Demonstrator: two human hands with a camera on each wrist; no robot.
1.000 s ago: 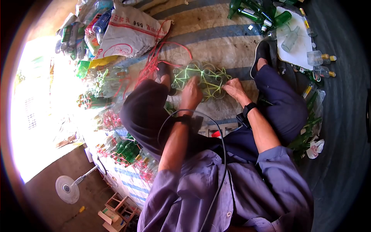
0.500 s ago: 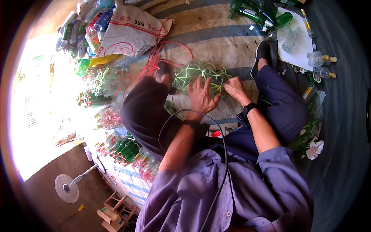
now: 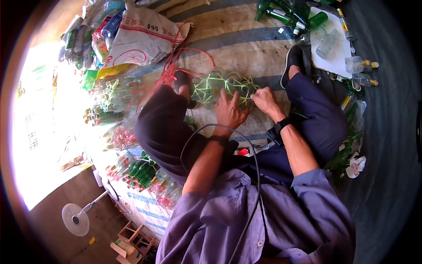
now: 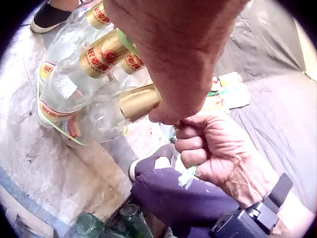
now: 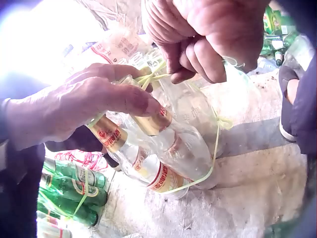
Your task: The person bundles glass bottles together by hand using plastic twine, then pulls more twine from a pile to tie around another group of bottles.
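Clear glass bottles with gold necks (image 4: 101, 53) stand bundled together, green string (image 5: 214, 161) running round their bodies and criss-crossing between the necks in the head view. My left hand (image 3: 231, 111) (image 5: 84, 99) rests on the near side of the bundle, fingers spread and thumb lying along a gold neck. Just right of the bundle, my right hand (image 3: 267, 103) (image 4: 218, 153) has its fingers curled tightly round the green string, a frayed tail (image 4: 187, 177) poking out below the fist. The left fingertips are hidden in the left wrist view.
Red string (image 3: 169, 72) and a printed white sack (image 3: 143, 37) lie beyond my left foot. Green bottles (image 3: 285, 17) and a white board (image 3: 332, 48) with clear bottles are at the upper right. More bundled bottles (image 3: 143, 171) stand at left. A cable (image 3: 257, 185) hangs before my shirt.
My left hand has gone from a closer, curled pose over the bundle to spread fingers on its near side. My right hand keeps its grip beside the bundle. The head view has shifted slightly.
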